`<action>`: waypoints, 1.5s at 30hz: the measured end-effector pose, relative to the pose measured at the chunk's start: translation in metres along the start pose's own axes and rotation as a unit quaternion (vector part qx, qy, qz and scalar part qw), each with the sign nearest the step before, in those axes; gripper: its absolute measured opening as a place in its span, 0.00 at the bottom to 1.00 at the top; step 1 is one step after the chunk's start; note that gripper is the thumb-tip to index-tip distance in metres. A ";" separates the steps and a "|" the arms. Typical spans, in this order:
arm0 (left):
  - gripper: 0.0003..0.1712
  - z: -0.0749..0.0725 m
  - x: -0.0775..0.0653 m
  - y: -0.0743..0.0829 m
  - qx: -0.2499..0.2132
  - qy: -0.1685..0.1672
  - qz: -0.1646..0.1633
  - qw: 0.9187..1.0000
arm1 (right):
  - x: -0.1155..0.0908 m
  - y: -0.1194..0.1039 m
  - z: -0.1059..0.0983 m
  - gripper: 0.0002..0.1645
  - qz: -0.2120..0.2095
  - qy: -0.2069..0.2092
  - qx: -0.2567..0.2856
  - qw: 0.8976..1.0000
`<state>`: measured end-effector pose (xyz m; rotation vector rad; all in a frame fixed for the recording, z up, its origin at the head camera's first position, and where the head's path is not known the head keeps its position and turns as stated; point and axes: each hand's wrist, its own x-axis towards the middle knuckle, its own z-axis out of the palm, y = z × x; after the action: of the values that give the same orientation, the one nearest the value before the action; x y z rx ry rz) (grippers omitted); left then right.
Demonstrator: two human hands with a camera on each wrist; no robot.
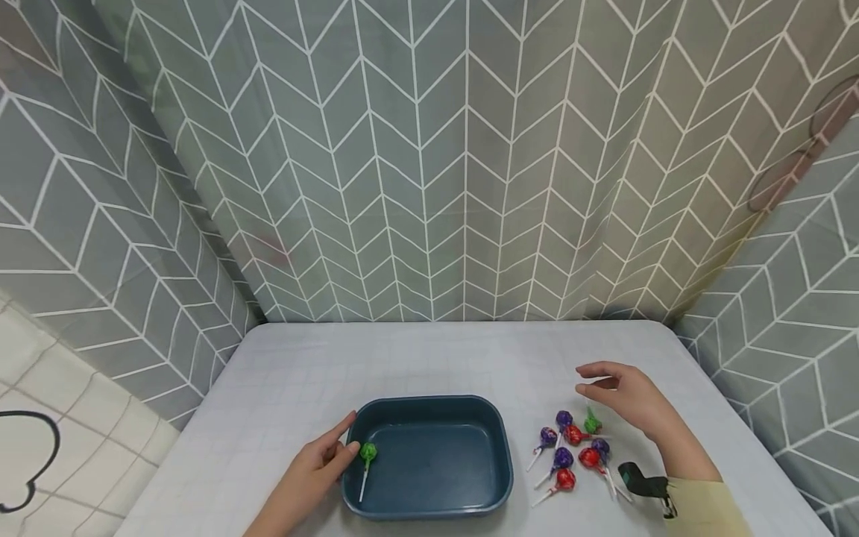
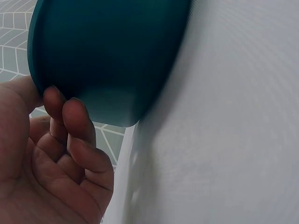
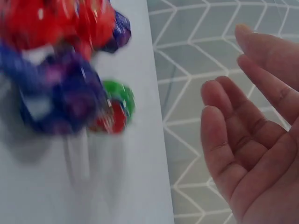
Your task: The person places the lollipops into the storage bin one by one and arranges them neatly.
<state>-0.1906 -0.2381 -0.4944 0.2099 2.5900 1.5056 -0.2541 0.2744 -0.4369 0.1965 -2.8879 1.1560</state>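
A dark blue rectangular tray (image 1: pixel 429 513) sits on the white table, with one green lollipop (image 1: pixel 367 452) lying inside at its left. My left hand (image 1: pixel 310 471) grips the tray's left rim; in the left wrist view the fingers are curled against the outer wall (image 2: pixel 117 70). Over the far side of a loose group of lollipops, my right hand (image 1: pixel 627 395) hovers with nothing in it. Nearest below it lies a green-wrapped lollipop (image 1: pixel 593 423). Red lollipops (image 1: pixel 565 479) and purple lollipops (image 1: pixel 562 458) lie around it. The right wrist view shows the right hand (image 3: pixel 261 154) apart from them, fingers relaxed.
The white-covered table (image 1: pixel 302 365) ends at a patterned grey curtain (image 1: pixel 436 164) behind it, with more curtain at both sides. A black wrist strap (image 1: pixel 644 483) is on the right sleeve. The lollipops lie right of the tray, sticks mostly towards the front.
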 end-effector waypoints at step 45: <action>0.38 0.002 0.002 0.001 0.008 0.007 -0.025 1.000 | -0.001 0.020 0.006 0.11 0.062 -0.118 -0.032 0.991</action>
<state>-0.1921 -0.2353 -0.4949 0.1364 2.5980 1.4766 -0.2555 0.2849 -0.4549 0.1637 -3.1811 1.1260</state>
